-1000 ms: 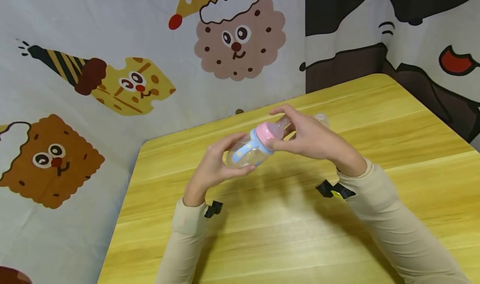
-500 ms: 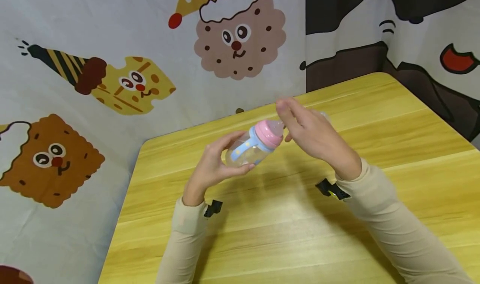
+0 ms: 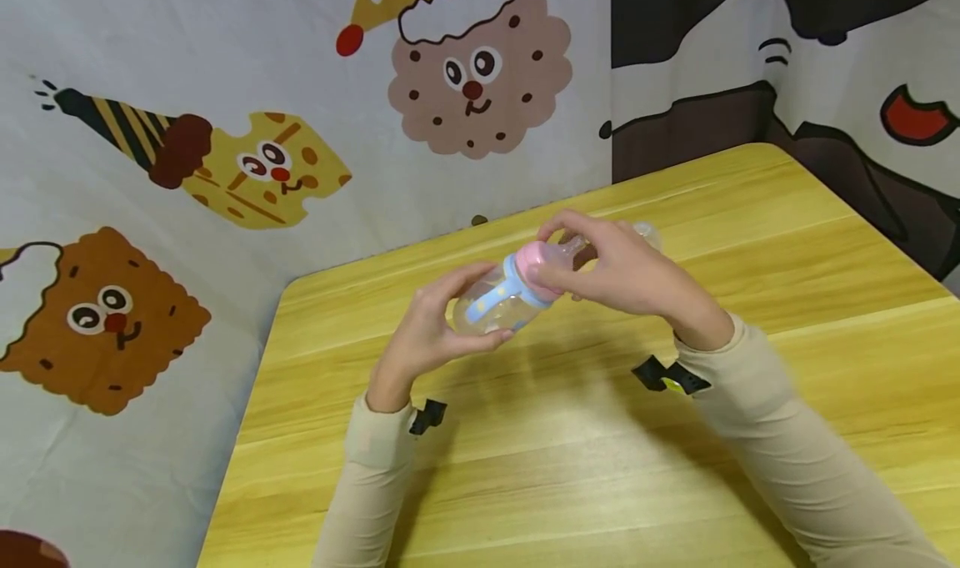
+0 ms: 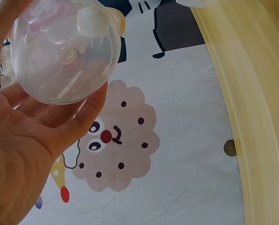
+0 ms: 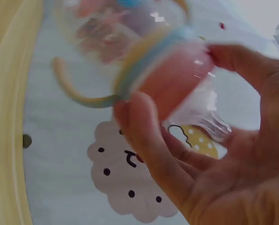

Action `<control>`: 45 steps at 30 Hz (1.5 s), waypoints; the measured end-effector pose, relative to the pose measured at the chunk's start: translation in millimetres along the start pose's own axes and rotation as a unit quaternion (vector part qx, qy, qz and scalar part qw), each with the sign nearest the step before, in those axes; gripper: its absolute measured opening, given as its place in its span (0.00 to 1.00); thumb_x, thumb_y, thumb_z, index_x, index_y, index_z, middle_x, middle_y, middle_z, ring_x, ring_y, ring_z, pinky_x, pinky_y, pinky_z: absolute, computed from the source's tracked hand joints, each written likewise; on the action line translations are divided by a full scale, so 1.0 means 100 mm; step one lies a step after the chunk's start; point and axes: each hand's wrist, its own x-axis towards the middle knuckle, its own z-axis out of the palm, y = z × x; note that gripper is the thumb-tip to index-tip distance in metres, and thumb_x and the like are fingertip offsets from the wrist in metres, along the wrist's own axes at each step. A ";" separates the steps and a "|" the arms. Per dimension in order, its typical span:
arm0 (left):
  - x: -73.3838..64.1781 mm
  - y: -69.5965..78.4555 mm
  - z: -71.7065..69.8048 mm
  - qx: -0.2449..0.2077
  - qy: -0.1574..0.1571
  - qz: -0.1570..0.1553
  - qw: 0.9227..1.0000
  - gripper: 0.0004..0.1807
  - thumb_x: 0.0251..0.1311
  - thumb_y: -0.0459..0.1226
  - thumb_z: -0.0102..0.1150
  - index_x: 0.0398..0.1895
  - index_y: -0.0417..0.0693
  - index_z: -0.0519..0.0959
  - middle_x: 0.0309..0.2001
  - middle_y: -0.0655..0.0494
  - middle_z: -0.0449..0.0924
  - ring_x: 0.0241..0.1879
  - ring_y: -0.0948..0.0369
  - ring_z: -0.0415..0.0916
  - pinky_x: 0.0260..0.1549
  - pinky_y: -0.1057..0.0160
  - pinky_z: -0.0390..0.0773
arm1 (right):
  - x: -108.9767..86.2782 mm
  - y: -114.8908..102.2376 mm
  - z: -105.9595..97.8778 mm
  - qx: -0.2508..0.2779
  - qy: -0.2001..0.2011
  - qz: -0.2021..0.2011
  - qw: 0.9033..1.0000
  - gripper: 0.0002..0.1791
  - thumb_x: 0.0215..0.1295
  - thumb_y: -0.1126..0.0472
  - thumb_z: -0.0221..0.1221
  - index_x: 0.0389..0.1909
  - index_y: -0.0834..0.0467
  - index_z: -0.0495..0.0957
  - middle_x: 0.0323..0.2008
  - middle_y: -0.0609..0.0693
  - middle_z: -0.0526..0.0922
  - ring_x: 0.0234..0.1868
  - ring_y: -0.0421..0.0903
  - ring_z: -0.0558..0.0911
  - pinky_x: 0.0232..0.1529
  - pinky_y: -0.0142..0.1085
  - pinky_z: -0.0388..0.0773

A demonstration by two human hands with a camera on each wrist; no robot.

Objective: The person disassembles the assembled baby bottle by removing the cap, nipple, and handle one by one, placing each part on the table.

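Tilted above the table, a clear baby bottle (image 3: 491,305) points its teat (image 3: 576,247) up and to the right. My left hand (image 3: 427,326) holds the bottle's body from the left, fingers and thumb on opposite sides. In the left wrist view, the round transparent base (image 4: 67,56) of the bottle faces the camera. With thumb and fingers, my right hand (image 3: 618,272) grips the pink collar (image 3: 531,261) below the teat. A blue band with a handle (image 3: 491,299) runs along the bottle. The right wrist view shows a curved handle (image 5: 78,96) beside the collar.
A clear rounded object (image 3: 647,234) lies on the wooden table (image 3: 540,468) behind my right hand, partly hidden. A cloth (image 3: 360,76) printed with cartoon food hangs along the table's back and left edges.
Half a second ago my right hand was off the collar, turned with its fingers raised near the teat. Now it grips the collar again. The left hand keeps its hold.
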 end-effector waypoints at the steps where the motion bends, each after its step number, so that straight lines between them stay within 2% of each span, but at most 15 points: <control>1: 0.00 0.00 0.00 0.001 -0.001 0.000 1.000 0.43 0.46 0.33 0.86 0.69 0.36 0.76 0.59 0.44 0.85 0.53 0.53 0.84 0.55 0.57 0.85 | 0.00 0.01 -0.02 0.012 -0.013 -0.009 1.000 0.21 0.71 0.47 0.68 0.58 0.51 0.79 0.52 0.54 0.84 0.47 0.55 0.88 0.42 0.45 0.86; 4: -0.01 -0.01 0.01 0.000 -0.003 0.002 1.000 0.43 0.46 0.33 0.86 0.68 0.35 0.76 0.58 0.44 0.85 0.53 0.53 0.84 0.55 0.57 0.85 | -0.02 0.03 -0.07 0.036 -0.040 -0.028 0.998 0.24 0.67 0.53 0.71 0.62 0.50 0.78 0.59 0.53 0.81 0.56 0.58 0.84 0.48 0.45 0.85; 10: -0.02 0.00 0.01 -0.011 -0.001 0.000 1.000 0.43 0.46 0.33 0.86 0.68 0.36 0.76 0.58 0.44 0.85 0.52 0.54 0.84 0.54 0.58 0.86 | 0.00 0.03 -0.09 0.067 -0.045 -0.057 0.995 0.24 0.65 0.61 0.72 0.62 0.52 0.80 0.61 0.50 0.80 0.58 0.54 0.81 0.50 0.42 0.88; 15: -0.01 0.01 0.01 -0.024 0.002 0.001 1.000 0.43 0.46 0.32 0.85 0.69 0.36 0.76 0.57 0.44 0.86 0.51 0.54 0.85 0.53 0.57 0.86 | -0.02 0.02 -0.13 0.091 -0.050 -0.080 0.991 0.29 0.64 0.66 0.73 0.65 0.54 0.78 0.62 0.49 0.78 0.59 0.50 0.78 0.53 0.41 0.87; 20: 0.01 0.02 0.01 -0.030 0.005 0.009 0.999 0.43 0.45 0.32 0.85 0.68 0.34 0.75 0.57 0.43 0.87 0.51 0.54 0.86 0.53 0.57 0.86 | -0.02 0.01 -0.18 0.092 -0.042 -0.093 0.991 0.33 0.63 0.67 0.73 0.68 0.59 0.73 0.65 0.52 0.76 0.61 0.49 0.77 0.59 0.41 0.83; 26: 0.04 0.00 0.00 -0.034 0.008 0.019 0.999 0.43 0.45 0.31 0.84 0.68 0.32 0.75 0.57 0.42 0.86 0.51 0.53 0.86 0.53 0.57 0.86 | -0.02 0.00 -0.23 0.108 -0.009 -0.121 0.987 0.30 0.62 0.69 0.73 0.66 0.59 0.78 0.62 0.51 0.80 0.59 0.49 0.77 0.62 0.34 0.79; 28: 0.04 0.00 0.00 -0.032 0.009 0.019 0.999 0.43 0.45 0.31 0.84 0.68 0.32 0.75 0.57 0.42 0.86 0.51 0.53 0.86 0.53 0.58 0.86 | -0.02 -0.01 -0.24 0.137 0.005 -0.142 0.980 0.29 0.61 0.72 0.72 0.65 0.61 0.79 0.61 0.53 0.81 0.59 0.50 0.77 0.63 0.34 0.78; 33: 0.03 0.01 -0.01 -0.024 0.009 0.015 1.000 0.44 0.45 0.32 0.85 0.68 0.33 0.75 0.57 0.42 0.86 0.52 0.53 0.86 0.53 0.58 0.86 | -0.03 -0.04 -0.23 0.232 0.028 -0.196 0.952 0.33 0.54 0.83 0.69 0.62 0.63 0.81 0.59 0.59 0.81 0.60 0.56 0.76 0.66 0.37 0.76; 36: 0.01 0.01 -0.03 -0.019 0.010 0.013 1.000 0.43 0.45 0.33 0.85 0.67 0.33 0.76 0.57 0.42 0.86 0.52 0.53 0.86 0.54 0.58 0.86 | -0.03 -0.06 -0.22 0.263 0.037 -0.214 0.940 0.34 0.51 0.86 0.68 0.62 0.66 0.81 0.60 0.61 0.80 0.61 0.57 0.76 0.67 0.38 0.76; 41: 0.01 0.00 -0.02 -0.022 0.003 0.014 1.000 0.43 0.45 0.33 0.85 0.67 0.34 0.76 0.58 0.43 0.86 0.53 0.53 0.86 0.54 0.58 0.86 | -0.07 -0.08 -0.25 0.296 0.065 -0.223 0.927 0.33 0.50 0.87 0.66 0.62 0.74 0.79 0.61 0.67 0.78 0.61 0.57 0.76 0.68 0.37 0.76; 45: 0.01 -0.03 0.01 -0.018 -0.003 0.011 1.000 0.43 0.46 0.35 0.85 0.68 0.34 0.76 0.58 0.44 0.86 0.52 0.55 0.85 0.54 0.59 0.85 | -0.10 -0.07 -0.29 0.317 0.089 -0.221 0.918 0.33 0.49 0.89 0.65 0.61 0.78 0.77 0.60 0.69 0.78 0.56 0.57 0.78 0.63 0.36 0.80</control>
